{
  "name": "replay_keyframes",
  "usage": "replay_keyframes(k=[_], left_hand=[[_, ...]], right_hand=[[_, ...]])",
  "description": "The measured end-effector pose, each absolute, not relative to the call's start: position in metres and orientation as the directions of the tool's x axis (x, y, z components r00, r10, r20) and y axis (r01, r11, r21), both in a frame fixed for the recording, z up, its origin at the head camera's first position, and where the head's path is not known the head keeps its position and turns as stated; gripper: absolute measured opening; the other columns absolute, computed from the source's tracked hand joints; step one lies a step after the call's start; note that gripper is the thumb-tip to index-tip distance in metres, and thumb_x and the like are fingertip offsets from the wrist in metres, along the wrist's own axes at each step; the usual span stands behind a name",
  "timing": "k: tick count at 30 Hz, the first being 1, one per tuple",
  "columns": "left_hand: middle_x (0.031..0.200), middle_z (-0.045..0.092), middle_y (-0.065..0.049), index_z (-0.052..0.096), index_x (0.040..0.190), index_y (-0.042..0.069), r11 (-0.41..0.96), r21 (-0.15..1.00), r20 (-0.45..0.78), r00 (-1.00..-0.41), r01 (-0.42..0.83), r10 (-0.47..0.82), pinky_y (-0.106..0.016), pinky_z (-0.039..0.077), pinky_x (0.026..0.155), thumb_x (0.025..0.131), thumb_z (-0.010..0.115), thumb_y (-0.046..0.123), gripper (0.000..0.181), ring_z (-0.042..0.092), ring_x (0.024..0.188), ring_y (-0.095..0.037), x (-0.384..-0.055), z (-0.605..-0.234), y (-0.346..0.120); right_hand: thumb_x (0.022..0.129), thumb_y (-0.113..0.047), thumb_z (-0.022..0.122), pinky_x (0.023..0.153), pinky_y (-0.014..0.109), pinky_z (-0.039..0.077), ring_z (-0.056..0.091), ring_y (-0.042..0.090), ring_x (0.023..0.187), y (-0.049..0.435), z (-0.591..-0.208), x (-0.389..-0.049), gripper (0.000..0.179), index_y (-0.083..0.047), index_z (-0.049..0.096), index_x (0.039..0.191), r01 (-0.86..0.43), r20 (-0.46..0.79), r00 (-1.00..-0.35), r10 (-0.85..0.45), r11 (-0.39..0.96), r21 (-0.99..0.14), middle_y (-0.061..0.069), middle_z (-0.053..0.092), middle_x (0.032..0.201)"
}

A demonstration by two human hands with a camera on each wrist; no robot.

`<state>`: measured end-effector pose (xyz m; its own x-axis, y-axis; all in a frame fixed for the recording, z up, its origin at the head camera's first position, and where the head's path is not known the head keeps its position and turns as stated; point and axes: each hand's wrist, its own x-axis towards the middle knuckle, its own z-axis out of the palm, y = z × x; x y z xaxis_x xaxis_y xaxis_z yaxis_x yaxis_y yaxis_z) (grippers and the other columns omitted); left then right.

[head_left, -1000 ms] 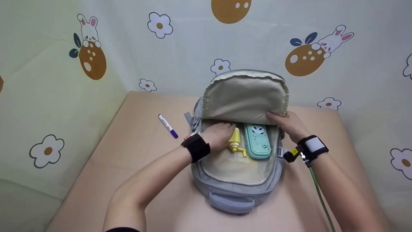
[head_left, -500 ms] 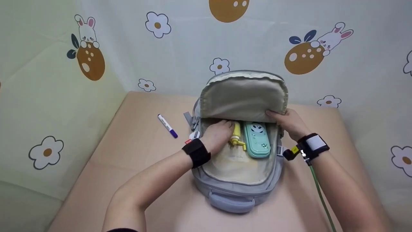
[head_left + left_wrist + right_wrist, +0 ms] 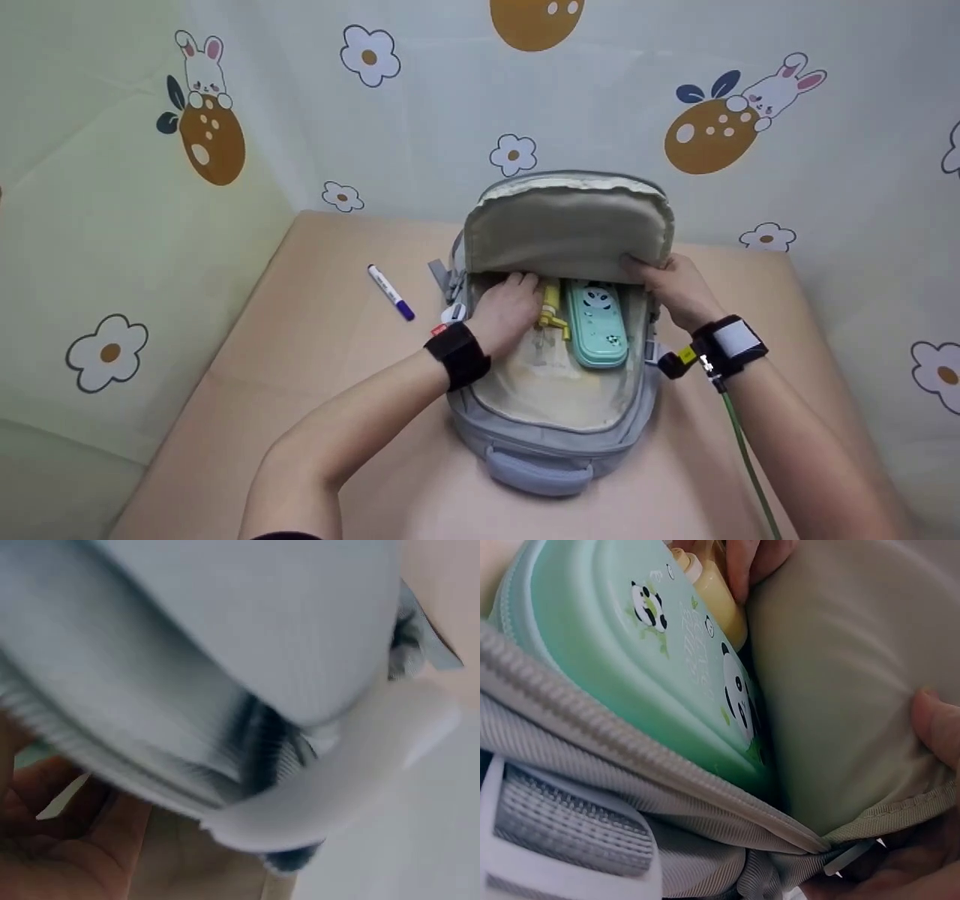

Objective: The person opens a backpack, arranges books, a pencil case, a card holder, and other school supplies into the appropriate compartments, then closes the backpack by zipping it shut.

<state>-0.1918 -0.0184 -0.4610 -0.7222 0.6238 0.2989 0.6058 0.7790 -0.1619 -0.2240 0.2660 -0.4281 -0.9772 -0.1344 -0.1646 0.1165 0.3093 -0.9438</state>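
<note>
A grey backpack (image 3: 555,450) lies on the table with its front flap (image 3: 570,232) lifted. My right hand (image 3: 679,289) holds the flap's right edge, thumb on the lining and fingers behind it, as the right wrist view shows. Inside the bag, my left hand (image 3: 510,311) is at a yellow pump bottle (image 3: 551,304), its fingers curled at the bottle's side and partly covering it. The pump head points toward me. To the right of the bottle is a mint-green pencil case (image 3: 600,330) printed with pandas. In the left wrist view, the bag's side hides much of the left hand (image 3: 67,840).
A white marker with a purple cap (image 3: 391,292) lies on the table (image 3: 322,360) left of the bag. Straps and a buckle (image 3: 652,351) hang at the bag's sides. A green cable (image 3: 750,457) runs from the right wrist band. Printed curtains stand behind and left.
The left hand and the pump bottle have moved a little deeper into the bag, under the flap. The pencil case has shifted slightly inward. The flap's top has dipped slightly; the right hand keeps its hold.
</note>
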Motion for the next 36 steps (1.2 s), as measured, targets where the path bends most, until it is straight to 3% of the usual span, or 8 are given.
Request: replay_keyframes(k=[7,11,14,17,19,24,30,36], left_hand=[[0.098,0.069,-0.005,0.075,0.104,0.008,0.773,0.275,0.231,-0.82,0.572,0.524,-0.04,0.054,0.084,0.1,0.066,0.029,0.024,0.066,0.091,-0.024,-0.174,-0.428,-0.058],[0.078,0.068,0.0,0.074,0.085,0.013,0.828,0.373,0.174,-0.908,0.419,0.381,-0.038,0.052,0.066,0.099,0.067,0.037,0.029,0.062,0.069,-0.019,-0.171,-0.408,-0.092],[0.088,0.071,-0.004,0.072,0.101,0.01,0.823,0.434,0.193,-0.93,0.366,0.312,-0.038,0.053,0.07,0.097,0.07,0.036,0.026,0.066,0.077,-0.02,-0.175,-0.402,-0.113],[0.124,0.07,-0.011,0.063,0.136,0.009,0.744,0.489,0.28,-0.889,0.456,0.361,-0.041,0.053,0.093,0.097,0.071,0.027,0.044,0.067,0.111,-0.026,-0.181,-0.403,-0.123],[0.137,0.063,-0.012,0.054,0.148,0.012,0.682,0.505,0.323,-0.849,0.528,0.418,-0.043,0.049,0.103,0.098,0.07,0.019,0.052,0.061,0.125,-0.029,-0.183,-0.406,-0.125],[0.136,0.065,-0.008,0.064,0.139,0.013,0.611,0.512,0.369,-0.797,0.604,0.478,-0.043,0.047,0.105,0.1,0.064,0.008,0.039,0.061,0.125,-0.027,-0.181,-0.416,-0.126],[0.128,0.069,-0.008,0.069,0.131,0.009,0.57,0.467,0.426,-0.737,0.676,0.525,-0.039,0.051,0.099,0.097,0.066,0.0,0.035,0.066,0.118,-0.026,-0.175,-0.423,-0.127],[0.129,0.069,-0.008,0.07,0.128,0.006,0.508,0.384,0.472,-0.636,0.771,0.61,-0.038,0.05,0.102,0.093,0.072,0.0,0.036,0.065,0.12,-0.026,-0.171,-0.431,-0.132]], right_hand=[[0.097,-0.042,0.07,0.087,0.039,0.054,0.062,0.033,0.108,0.271,-0.427,-0.216,0.055,0.003,0.059,0.128,0.004,-0.07,-0.985,-0.156,0.387,-0.922,0.018,0.062,0.12],[0.099,-0.038,0.068,0.099,0.048,0.05,0.061,0.031,0.119,0.275,-0.425,-0.207,0.052,-0.003,0.059,0.137,-0.096,0.019,-0.981,-0.194,0.396,-0.913,0.016,0.063,0.131],[0.1,-0.037,0.066,0.102,0.054,0.047,0.057,0.032,0.126,0.275,-0.425,-0.199,0.053,-0.009,0.057,0.144,-0.153,0.065,-0.972,-0.225,0.399,-0.904,0.014,0.059,0.139],[0.102,-0.038,0.063,0.099,0.052,0.05,0.057,0.03,0.126,0.274,-0.425,-0.194,0.051,-0.014,0.057,0.145,-0.198,0.096,-0.966,-0.242,0.443,-0.874,0.011,0.058,0.141],[0.104,-0.036,0.06,0.093,0.048,0.054,0.06,0.03,0.12,0.273,-0.426,-0.19,0.046,-0.015,0.058,0.144,-0.219,0.11,-0.963,-0.248,0.472,-0.854,0.01,0.061,0.138],[0.105,-0.013,0.056,0.084,0.042,0.054,0.062,0.032,0.112,0.274,-0.427,-0.18,0.036,-0.011,0.061,0.141,-0.263,0.146,-0.956,-0.253,0.531,-0.806,0.014,0.064,0.132],[0.094,0.007,0.065,0.102,0.049,0.047,0.059,0.035,0.125,0.279,-0.428,-0.158,0.045,-0.011,0.067,0.136,-0.365,0.296,-0.93,-0.217,0.639,-0.678,0.014,0.065,0.134],[0.078,0.015,0.08,0.106,0.023,0.043,0.066,0.031,0.117,0.287,-0.437,-0.14,0.05,-0.006,0.073,0.123,-0.6,0.569,-0.759,-0.317,0.68,-0.421,0.009,0.072,0.122]])
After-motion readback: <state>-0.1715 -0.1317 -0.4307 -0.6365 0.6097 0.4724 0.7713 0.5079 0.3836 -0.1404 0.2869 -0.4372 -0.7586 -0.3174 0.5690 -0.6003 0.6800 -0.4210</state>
